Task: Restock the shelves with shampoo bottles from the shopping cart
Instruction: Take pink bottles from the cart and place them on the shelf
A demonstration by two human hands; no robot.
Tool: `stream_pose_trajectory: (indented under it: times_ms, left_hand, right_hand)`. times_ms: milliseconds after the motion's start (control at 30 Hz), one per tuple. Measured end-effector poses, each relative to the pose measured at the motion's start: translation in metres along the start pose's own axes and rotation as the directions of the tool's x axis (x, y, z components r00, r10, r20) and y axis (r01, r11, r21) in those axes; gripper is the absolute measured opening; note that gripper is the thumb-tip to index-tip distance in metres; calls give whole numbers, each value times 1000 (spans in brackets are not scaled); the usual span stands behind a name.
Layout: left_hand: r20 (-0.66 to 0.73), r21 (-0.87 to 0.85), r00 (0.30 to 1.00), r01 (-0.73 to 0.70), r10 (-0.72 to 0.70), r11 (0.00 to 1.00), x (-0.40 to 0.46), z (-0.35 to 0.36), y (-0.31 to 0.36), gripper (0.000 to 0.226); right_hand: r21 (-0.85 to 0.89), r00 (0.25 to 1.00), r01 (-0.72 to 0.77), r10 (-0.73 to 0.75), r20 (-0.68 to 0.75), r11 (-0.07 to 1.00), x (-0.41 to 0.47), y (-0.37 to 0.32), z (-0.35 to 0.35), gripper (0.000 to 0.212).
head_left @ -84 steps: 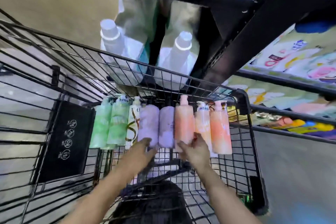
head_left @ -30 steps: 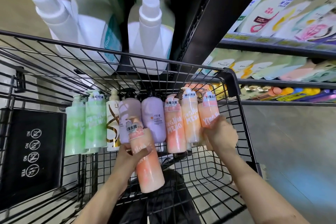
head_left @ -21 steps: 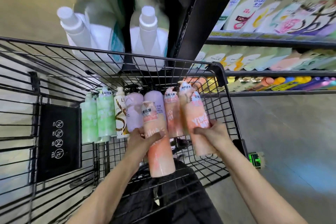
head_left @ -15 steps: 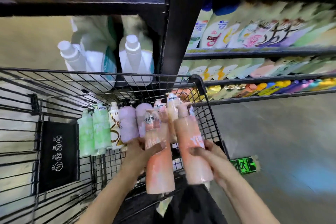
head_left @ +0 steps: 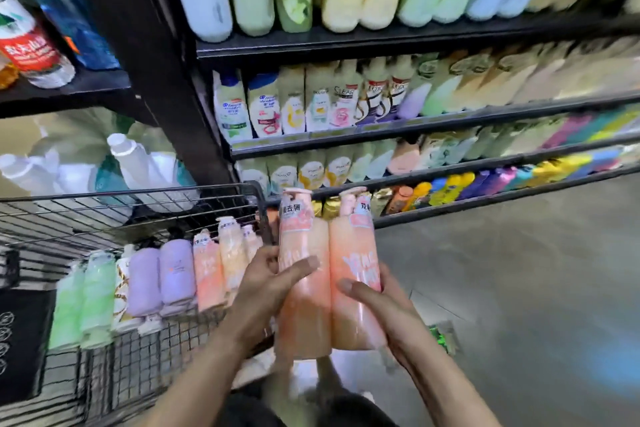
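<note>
Two peach-pink pump shampoo bottles stand upright side by side in front of me, just right of the cart. My left hand [head_left: 273,282] grips the left bottle [head_left: 300,308]; my right hand [head_left: 375,305] grips the right bottle [head_left: 353,253]. The black wire shopping cart [head_left: 138,215] at the lower left holds a row of bottles against its far wall: green [head_left: 91,291], one white and gold, purple [head_left: 159,276] and peach [head_left: 209,272]. Black shelves [head_left: 398,128] filled with shampoo bottles run along the right, slightly blurred.
A black upright post [head_left: 145,45] divides the shelving. Left of it stand large white jugs [head_left: 138,163] behind the cart and water bottles [head_left: 27,42] on a higher shelf. Grey floor [head_left: 519,288] lies to the right of the cart.
Both hands took a peach bottle each out of the cart's row, lifted them and brought them together to the right. The view swung up and right toward the shampoo shelves.
</note>
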State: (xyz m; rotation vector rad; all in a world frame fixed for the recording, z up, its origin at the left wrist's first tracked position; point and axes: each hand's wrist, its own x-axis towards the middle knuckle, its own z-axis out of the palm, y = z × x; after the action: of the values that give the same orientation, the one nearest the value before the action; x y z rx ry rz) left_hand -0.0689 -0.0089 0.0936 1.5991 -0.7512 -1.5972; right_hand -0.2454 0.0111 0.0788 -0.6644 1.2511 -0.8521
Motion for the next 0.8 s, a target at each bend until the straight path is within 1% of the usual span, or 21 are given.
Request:
stream_pose_trajectory:
  times_ms: [33,133,200,267,367,400,467,533,600,633,733,800]
  left_hand:
    - [-22,-6,1000,-12,12,1000,0,22,0,48]
    - [-36,-6,999,-30,30,1000,-1,80,1,61]
    - [-26,24,997,-68,68,997,-4,109,6,63]
    - [-26,47,995,-99,101,994,-6,128,13,70]
    - [-61,61,983,-169,173,984,-3,147,30,75]
    - [-76,74,977,-191,197,979,0,151,37,80]
    - [-106,103,961,-246,256,964,8,158,57,85]
    - [-111,101,942,-306,317,947,21,165,84,80]
    - [-92,109,916,-380,390,918,33,173,116,71]
    - [-88,117,901,-413,424,903,37,176,131,72]
    - [-116,93,848,-509,517,856,55,182,182,78]
    - [-122,110,789,-593,603,798,64,185,225,79]
  right_hand:
    - [-7,1000,9,-9,-9,1000,-1,-7,-22,64]
    - [-20,998,27,-28,-55,999,-3,-24,-79,44]
    - [-31,998,35,-37,-57,999,-5,-38,-105,43]
    - [-40,998,58,-59,-27,998,-4,-50,-125,44]
    - [-35,993,113,-112,37,993,4,-71,-141,47]
    - [-29,989,141,-139,58,990,8,-79,-144,50]
    - [-33,974,211,-207,94,977,16,-102,-146,63]
    - [-28,954,283,-278,113,959,31,-127,-149,71]
    - [-40,931,350,-343,129,936,48,-159,-148,79]
    - [-51,918,381,-371,139,923,54,-176,-147,84]
    - [-55,861,498,-485,156,866,72,-231,-141,83]
    - [-62,796,596,-579,175,801,80,-275,-132,80]
